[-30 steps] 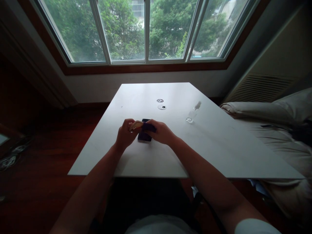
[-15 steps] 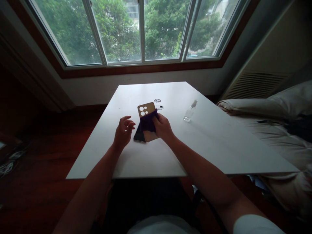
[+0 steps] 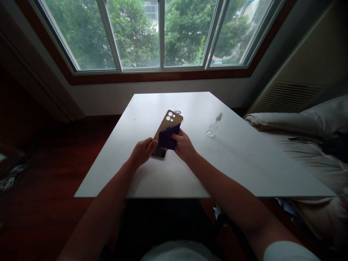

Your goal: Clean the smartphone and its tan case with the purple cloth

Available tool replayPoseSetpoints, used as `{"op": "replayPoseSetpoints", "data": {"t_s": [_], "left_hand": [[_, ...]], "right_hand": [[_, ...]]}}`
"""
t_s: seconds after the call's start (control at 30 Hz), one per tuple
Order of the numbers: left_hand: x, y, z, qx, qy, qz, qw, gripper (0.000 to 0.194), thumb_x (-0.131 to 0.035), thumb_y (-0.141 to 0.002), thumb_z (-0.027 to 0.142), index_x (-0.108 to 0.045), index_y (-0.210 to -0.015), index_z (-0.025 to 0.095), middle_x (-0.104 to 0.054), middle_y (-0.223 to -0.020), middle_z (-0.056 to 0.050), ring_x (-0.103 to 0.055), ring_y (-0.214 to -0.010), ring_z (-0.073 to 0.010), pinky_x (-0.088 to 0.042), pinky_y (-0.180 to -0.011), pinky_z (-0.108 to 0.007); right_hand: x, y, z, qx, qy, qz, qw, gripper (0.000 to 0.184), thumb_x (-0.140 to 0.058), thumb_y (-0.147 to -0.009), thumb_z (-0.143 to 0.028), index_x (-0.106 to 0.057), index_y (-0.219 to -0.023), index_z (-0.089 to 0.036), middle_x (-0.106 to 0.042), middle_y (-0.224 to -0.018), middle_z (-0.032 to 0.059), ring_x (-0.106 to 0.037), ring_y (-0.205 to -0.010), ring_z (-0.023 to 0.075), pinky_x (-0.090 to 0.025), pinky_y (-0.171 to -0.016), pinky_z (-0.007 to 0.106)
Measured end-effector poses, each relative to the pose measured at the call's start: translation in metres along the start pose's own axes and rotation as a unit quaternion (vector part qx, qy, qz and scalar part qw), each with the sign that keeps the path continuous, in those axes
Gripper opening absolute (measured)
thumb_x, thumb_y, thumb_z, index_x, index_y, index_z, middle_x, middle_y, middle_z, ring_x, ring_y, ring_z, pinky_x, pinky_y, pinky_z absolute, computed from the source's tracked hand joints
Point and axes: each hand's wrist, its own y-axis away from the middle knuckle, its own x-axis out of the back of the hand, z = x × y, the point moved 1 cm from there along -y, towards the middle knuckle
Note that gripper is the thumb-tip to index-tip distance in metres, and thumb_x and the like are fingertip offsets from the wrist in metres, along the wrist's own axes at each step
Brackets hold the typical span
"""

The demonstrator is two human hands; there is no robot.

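A tan phone case with round camera holes is held tilted above the white table. My left hand grips the case's lower left edge with closed fingers. My right hand is closed on a dark purple cloth pressed against the case's lower part. A dark phone lies flat on the table just under both hands, mostly hidden by them.
A small clear spray bottle lies on the table right of the hands. A round cable hole sits behind the case. A bed with pale bedding adjoins the table's right side. Wooden floor lies to the left.
My left hand, open and apart half a second ago, has closed on the case's lower left edge. The case has tilted to lean right and risen slightly over the phone.
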Motion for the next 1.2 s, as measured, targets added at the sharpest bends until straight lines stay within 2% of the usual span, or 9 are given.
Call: {"op": "replayPoseSetpoints", "data": {"t_s": [0.1, 0.27, 0.37, 0.5, 0.67, 0.83, 1.07, 1.2], "left_hand": [[-0.001, -0.001, -0.001, 0.013, -0.001, 0.002, 1.000, 0.053, -0.044, -0.104, 0.056, -0.055, -0.067, 0.020, -0.056, -0.056, 0.002, -0.052, -0.052, -0.0119, -0.040, -0.054, -0.024], [0.003, -0.002, -0.002, 0.024, -0.001, 0.049, 0.999, 0.053, -0.040, -0.106, 0.054, -0.054, -0.067, 0.020, -0.057, -0.057, 0.001, -0.053, -0.053, -0.0121, -0.041, -0.054, -0.024], [0.005, -0.002, 0.000, 0.022, -0.026, 0.064, 0.997, 0.054, -0.041, -0.106, 0.054, -0.054, -0.066, 0.021, -0.056, -0.055, 0.002, -0.053, -0.053, -0.0124, -0.040, -0.056, -0.024], [0.005, -0.003, 0.004, 0.019, -0.064, 0.053, 0.996, 0.054, -0.040, -0.106, 0.054, -0.054, -0.065, 0.021, -0.057, -0.055, 0.002, -0.053, -0.054, -0.0129, -0.040, -0.059, -0.025], [0.003, -0.004, 0.006, 0.016, -0.094, 0.035, 0.995, 0.053, -0.041, -0.105, 0.051, -0.055, -0.064, 0.020, -0.058, -0.055, 0.002, -0.054, -0.055, -0.0130, -0.038, -0.059, -0.025], [0.004, -0.004, 0.006, 0.019, -0.091, 0.028, 0.995, 0.054, -0.042, -0.105, 0.052, -0.054, -0.063, 0.020, -0.056, -0.054, 0.003, -0.053, -0.053, -0.0128, -0.037, -0.058, -0.025], [0.005, -0.002, 0.005, 0.018, -0.066, 0.021, 0.997, 0.055, -0.042, -0.105, 0.054, -0.051, -0.062, 0.020, -0.054, -0.054, 0.003, -0.050, -0.052, -0.0123, -0.036, -0.057, -0.026], [0.006, -0.001, 0.004, 0.016, -0.050, 0.044, 0.998, 0.056, -0.041, -0.105, 0.055, -0.050, -0.061, 0.021, -0.054, -0.053, 0.002, -0.050, -0.052, -0.0126, -0.037, -0.057, -0.026]], "right_hand": [[0.001, 0.001, 0.001, -0.020, -0.010, -0.010, 1.000, 0.034, -0.081, -0.068, -0.019, -0.070, -0.100, -0.022, -0.078, -0.097, 0.0002, -0.073, -0.086, 0.0202, -0.061, -0.087, 0.036], [0.004, 0.005, 0.006, -0.112, 0.002, -0.091, 0.990, 0.030, -0.084, -0.068, -0.017, -0.076, -0.097, -0.014, -0.080, -0.096, 0.0062, -0.074, -0.088, 0.0221, -0.061, -0.089, 0.035], [0.005, 0.006, 0.010, -0.127, 0.008, -0.111, 0.986, 0.031, -0.085, -0.068, -0.016, -0.077, -0.098, -0.013, -0.080, -0.098, 0.0076, -0.075, -0.088, 0.0235, -0.062, -0.088, 0.036], [0.005, 0.005, 0.009, -0.113, 0.002, -0.064, 0.992, 0.030, -0.086, -0.066, -0.013, -0.077, -0.095, -0.012, -0.080, -0.097, 0.0079, -0.075, -0.087, 0.0230, -0.062, -0.086, 0.034], [0.003, 0.003, -0.001, -0.108, -0.009, 0.001, 0.994, 0.021, -0.082, -0.073, -0.017, -0.076, -0.093, -0.013, -0.080, -0.094, 0.0083, -0.074, -0.084, 0.0218, -0.063, -0.079, 0.033], [0.011, -0.007, -0.012, -0.062, -0.029, 0.051, 0.996, 0.023, -0.078, -0.071, -0.010, -0.074, -0.094, -0.014, -0.080, -0.094, 0.0060, -0.074, -0.083, 0.0206, -0.063, -0.082, 0.031], [0.019, -0.020, -0.028, 0.015, -0.060, 0.054, 0.997, 0.026, -0.073, -0.075, -0.012, -0.073, -0.100, -0.017, -0.080, -0.101, 0.0052, -0.075, -0.100, 0.0239, -0.063, -0.093, 0.036], [0.015, -0.016, -0.028, 0.013, -0.054, 0.028, 0.998, 0.023, -0.076, -0.076, -0.016, -0.073, -0.099, -0.018, -0.080, -0.103, 0.0056, -0.075, -0.100, 0.0244, -0.063, -0.092, 0.036]]}}
